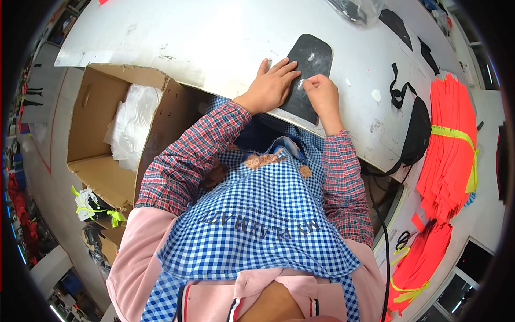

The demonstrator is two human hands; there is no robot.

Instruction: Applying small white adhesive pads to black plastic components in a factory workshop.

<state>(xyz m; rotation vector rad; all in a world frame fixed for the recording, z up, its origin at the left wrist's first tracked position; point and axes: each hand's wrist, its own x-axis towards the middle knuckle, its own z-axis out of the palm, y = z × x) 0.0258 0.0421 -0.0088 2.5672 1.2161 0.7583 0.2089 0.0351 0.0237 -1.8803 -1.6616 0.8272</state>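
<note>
A flat black panel (311,51) with rounded far corners lies on the white tabletop in front of me, its near end by the table's edge. My left hand (271,87) rests with fingers spread, the fingertips on the panel's left side. Over the panel's right side, my right hand (324,96) has thumb and fingers pinched together. Next to that pinch a small whitish spot shows on the black surface. Whatever the right fingers hold, if anything, is too small to make out.
An open cardboard box (88,121) holding clear plastic bags (134,123) stands left of the table. Red fabric strips (448,145) tied with yellow-green bands lie at right, near a black strapped pouch (417,131) and scissors (402,240). A clear bag (358,11) sits at the far edge.
</note>
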